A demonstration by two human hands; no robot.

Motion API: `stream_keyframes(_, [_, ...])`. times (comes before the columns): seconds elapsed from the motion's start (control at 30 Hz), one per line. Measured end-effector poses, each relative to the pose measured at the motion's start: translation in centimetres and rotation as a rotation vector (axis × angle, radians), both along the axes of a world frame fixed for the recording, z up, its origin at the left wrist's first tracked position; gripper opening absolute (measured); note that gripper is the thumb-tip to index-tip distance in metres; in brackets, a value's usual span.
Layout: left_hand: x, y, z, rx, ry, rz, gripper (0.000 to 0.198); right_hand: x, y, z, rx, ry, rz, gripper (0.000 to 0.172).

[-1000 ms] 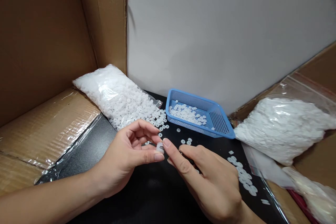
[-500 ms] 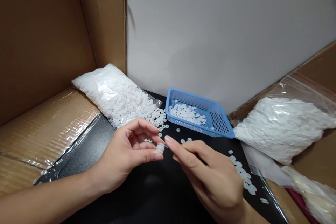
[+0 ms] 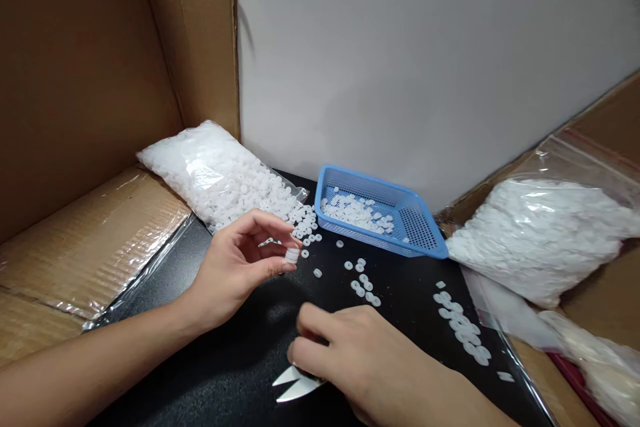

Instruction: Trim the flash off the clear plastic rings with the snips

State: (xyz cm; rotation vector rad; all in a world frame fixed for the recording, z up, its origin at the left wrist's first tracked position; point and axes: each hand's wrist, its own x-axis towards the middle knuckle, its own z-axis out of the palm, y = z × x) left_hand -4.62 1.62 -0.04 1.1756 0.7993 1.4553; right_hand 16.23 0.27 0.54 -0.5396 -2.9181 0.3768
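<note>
Pinched between the thumb and fingertips of my left hand (image 3: 245, 250) is a short stack of white plastic rings (image 3: 292, 255). My right hand (image 3: 360, 353) is lower and nearer to me, its fingers curled. From beneath it stick out the pointed, slightly parted metal blades of small scissors (image 3: 299, 385); their handles are hidden by the hand. Loose white rings (image 3: 365, 283) lie on the black table between my hands and a blue basket (image 3: 383, 240), which holds many more. Another group of loose white pieces (image 3: 463, 327) lies to the right.
A clear bag full of white rings (image 3: 215, 173) lies open at the left, spilling rings toward the basket. At the right rests a zip bag of white pieces (image 3: 540, 233). Cardboard (image 3: 100, 240) and a white wall (image 3: 425, 67) enclose the table (image 3: 225, 373).
My right hand has drawn back from the stack toward me, and scissor blades now show under it. My left hand has shifted slightly left and up with the rings.
</note>
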Motion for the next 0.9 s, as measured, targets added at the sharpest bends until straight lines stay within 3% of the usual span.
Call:
stream_keyframes(0.1, [-0.2, -0.1, -0.4, 0.064, 0.092, 0.017, 0.027, 0.1, 1.0, 0.1, -0.172, 0.292, -0.119, 0.028])
stream_keyframes(0.2, [-0.2, -0.4, -0.6, 0.145, 0.233, 0.034, 0.034, 0.0, 1.8, 0.1, -0.446, 0.645, -0.369, 0.015])
stream_keyframes(0.27, [-0.1, -0.7, -0.7, 0.205, 0.329, 0.045, 0.04, -0.3, 2.1, -0.1, -0.647, 0.769, -0.504, 0.002])
stream_keyframes(0.33, [0.1, -1.1, -0.7, 0.27, 0.417, 0.045, 0.044, -0.8, 2.1, -0.6, -0.85, 0.839, -0.569, 0.018])
stream_keyframes(0.5, [0.6, -1.5, -0.8, 0.428, 0.51, 0.003, 0.051, -1.9, 1.9, -1.4, -1.164, 0.937, -0.579, 0.032])
stream_keyframes(0.67, [0.8, -1.3, -1.0, 0.431, 0.491, 0.019, 0.051, -2.1, 2.1, -1.3, -1.453, 1.006, -0.513, 0.037])
stream_keyframes(0.8, [0.8, -1.3, -1.2, 0.431, 0.478, 0.022, 0.051, -2.0, 2.2, -1.6, -1.496, 0.985, -0.521, 0.041])
stream_keyframes(0.9, [0.8, -1.4, -1.3, 0.424, 0.498, 0.003, 0.051, -2.1, 1.9, -1.8, -1.408, 0.938, -0.52, 0.041])
